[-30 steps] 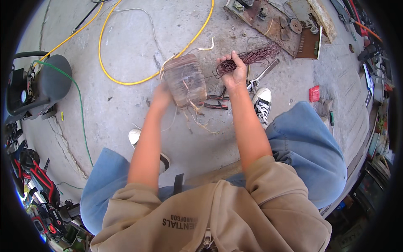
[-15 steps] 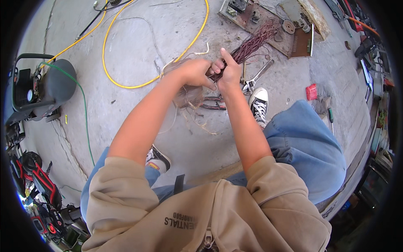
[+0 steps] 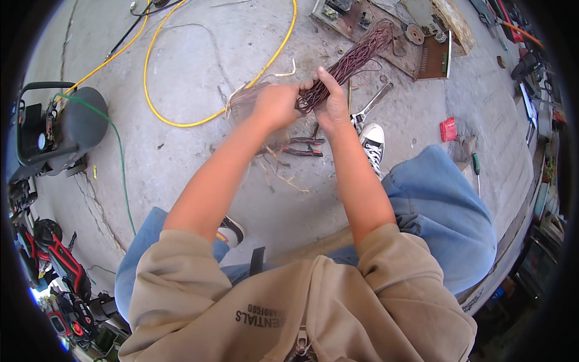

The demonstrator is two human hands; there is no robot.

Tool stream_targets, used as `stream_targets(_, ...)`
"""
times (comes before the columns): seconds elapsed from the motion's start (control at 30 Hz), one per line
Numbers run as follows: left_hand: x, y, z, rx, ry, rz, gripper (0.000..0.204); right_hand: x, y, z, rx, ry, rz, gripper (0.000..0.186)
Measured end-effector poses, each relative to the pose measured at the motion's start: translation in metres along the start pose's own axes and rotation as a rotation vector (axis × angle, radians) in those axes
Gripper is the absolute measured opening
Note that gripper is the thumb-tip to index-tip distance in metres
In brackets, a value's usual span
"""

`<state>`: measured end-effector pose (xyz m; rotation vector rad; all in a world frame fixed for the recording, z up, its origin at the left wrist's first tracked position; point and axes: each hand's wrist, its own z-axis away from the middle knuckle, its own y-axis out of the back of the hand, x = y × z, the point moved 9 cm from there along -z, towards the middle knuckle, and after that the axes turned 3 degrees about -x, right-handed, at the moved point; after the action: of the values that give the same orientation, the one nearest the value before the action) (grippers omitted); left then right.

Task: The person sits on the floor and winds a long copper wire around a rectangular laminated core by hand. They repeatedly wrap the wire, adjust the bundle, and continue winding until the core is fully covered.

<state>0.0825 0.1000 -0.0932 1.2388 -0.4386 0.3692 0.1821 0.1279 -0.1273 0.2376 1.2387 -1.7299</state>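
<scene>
A long bundle of dark reddish-brown wire (image 3: pixel 360 59) slants up and to the right between my hands. My right hand (image 3: pixel 332 107) is closed around its lower part, thumb pointing up along it. Against the bundle's near end, my left hand (image 3: pixel 278 106) is closed on wire, its fingertips partly hidden. Beside the left hand is a smeared streak of brownish strands (image 3: pixel 244 104), blurred by motion. Below the hands, pliers with red and black handles (image 3: pixel 304 147) lie on the concrete, close to pale loose strands (image 3: pixel 288 179).
A large wrench (image 3: pixel 375 104) lies by my right shoe (image 3: pixel 373 145). Beyond the bundle sits an opened metal casing (image 3: pixel 431 55). A yellow hose (image 3: pixel 148 78) loops at left, near a black compressor (image 3: pixel 90 120) with a green hose. A red packet (image 3: pixel 447 130) and screwdriver (image 3: pixel 476 164) lie right.
My left hand has moved slightly down and left. The wire bundle shows more fully between my hands, and the pliers below are more exposed. The blurred strands have shifted up and left.
</scene>
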Motion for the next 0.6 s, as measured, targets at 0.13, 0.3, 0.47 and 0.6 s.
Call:
stream_targets(0.13, 0.008, -0.019, -0.002, -0.143, -0.056, -0.326, 0.034, -0.037, 0.024, 0.003, 0.050, -0.031, 0.122, 0.020)
stream_targets(0.3, 0.011, 0.014, 0.023, 0.231, -0.312, -0.049, 0.037, -0.039, 0.058, 0.002, 0.315, -0.026, 0.130, 0.021)
stream_targets(0.47, -0.107, 0.051, 0.128, 1.020, 0.563, 0.652, 0.035, 0.026, 0.131, -0.015, 0.487, -0.056, -0.160, 0.013)
stream_targets(0.6, -0.194, -0.077, 0.143, 0.456, 0.855, 1.490, 0.038, 0.056, 0.136, -0.024, 0.505, -0.022, -0.161, 0.021)
